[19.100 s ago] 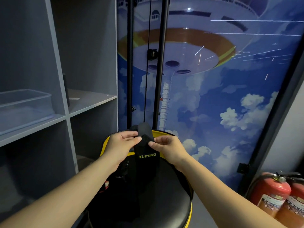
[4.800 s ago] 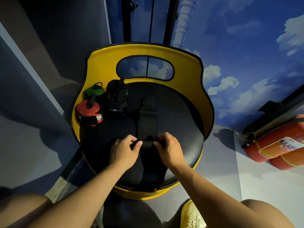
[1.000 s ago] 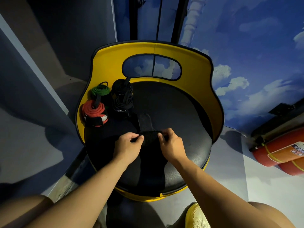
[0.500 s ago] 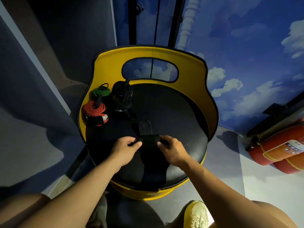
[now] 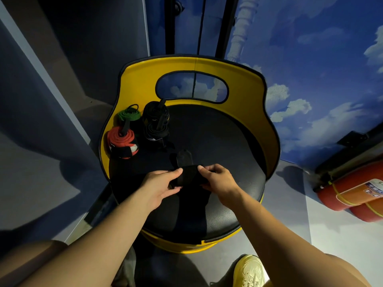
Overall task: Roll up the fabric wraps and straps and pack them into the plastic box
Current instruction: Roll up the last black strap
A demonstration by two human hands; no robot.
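A black fabric wrap (image 5: 187, 177), rolled into a thick bundle, lies across the black seat of a yellow-backed stool (image 5: 244, 96). My left hand (image 5: 160, 184) pinches its left end and my right hand (image 5: 218, 179) pinches its right end. A short loose tail of the wrap (image 5: 184, 157) still lies flat on the seat beyond the roll. At the seat's back left stand finished rolls: a red one (image 5: 122, 142), a green one (image 5: 129, 114) and two black ones (image 5: 156, 121). The plastic box is out of sight.
Grey shelving panels (image 5: 41, 83) rise at the left. Black poles (image 5: 170, 25) stand behind the stool against a blue sky mural. Red fire extinguishers (image 5: 352, 189) lie on the floor at the right. My yellow shoe (image 5: 248, 270) shows below the seat.
Over the last second the roll has grown thicker and the flat tail beyond it has shortened. Both hands have kept their grip at the roll's ends.
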